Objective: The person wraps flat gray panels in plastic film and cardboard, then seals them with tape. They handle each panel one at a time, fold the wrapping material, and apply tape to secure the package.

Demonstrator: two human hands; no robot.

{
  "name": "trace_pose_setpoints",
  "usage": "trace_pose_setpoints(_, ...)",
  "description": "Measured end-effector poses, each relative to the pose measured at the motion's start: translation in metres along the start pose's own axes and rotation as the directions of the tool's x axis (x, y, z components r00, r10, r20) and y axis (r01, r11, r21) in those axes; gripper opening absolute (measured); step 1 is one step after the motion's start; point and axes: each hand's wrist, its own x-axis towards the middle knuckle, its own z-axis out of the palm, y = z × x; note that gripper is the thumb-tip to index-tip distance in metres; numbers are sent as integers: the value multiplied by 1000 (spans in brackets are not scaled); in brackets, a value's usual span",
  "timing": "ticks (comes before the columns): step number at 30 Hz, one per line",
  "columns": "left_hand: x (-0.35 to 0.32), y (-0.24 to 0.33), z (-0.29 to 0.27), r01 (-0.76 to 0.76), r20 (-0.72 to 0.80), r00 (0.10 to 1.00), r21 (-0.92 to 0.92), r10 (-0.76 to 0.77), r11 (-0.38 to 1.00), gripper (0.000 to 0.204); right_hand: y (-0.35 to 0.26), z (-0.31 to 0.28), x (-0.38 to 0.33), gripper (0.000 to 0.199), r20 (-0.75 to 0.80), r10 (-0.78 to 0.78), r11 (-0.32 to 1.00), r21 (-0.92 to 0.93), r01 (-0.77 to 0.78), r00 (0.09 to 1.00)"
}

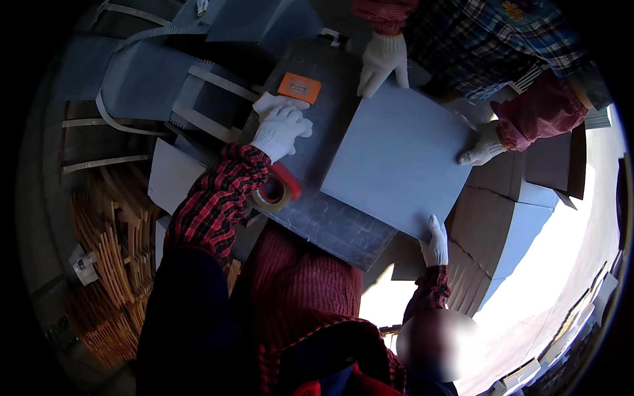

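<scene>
A grey cardboard piece (399, 158) lies tilted across a dark, scuffed worktop (343, 228); whether it is a single sheet or a box top I cannot tell. My right hand (435, 245), in a white glove, grips its near right edge, thumb pointing up along it. At the worktop's left side my gloved left hand (282, 131) is closed, fingers curled beside a white, cloth-like thing (267, 102); what it holds is hidden. Just beyond it lies an orange box (300, 88). Below my left wrist sits a red tape dispenser (286, 179) with a tape roll (271, 192).
Across the worktop a co-worker's gloved hands (384, 63) touch the cardboard's far corner and right side. Folded grey cardboard (148, 79) stands at the left, above a stack of brown cardboard strips (112, 244). Large cardboard pieces (485, 218) stand at the right.
</scene>
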Motion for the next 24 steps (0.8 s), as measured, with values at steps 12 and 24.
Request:
trace_pose_setpoints(12, -76, 114, 34, 136, 65, 972, -940, -228, 312, 84, -117, 93, -91, 50, -230, -57, 990, -141, 25, 972)
trace_pose_setpoints(24, -46, 40, 48, 58, 155, 977, -856, 147, 513, 52, -194, 291, -158, 64, -293, -573, 502, -864, 46, 765)
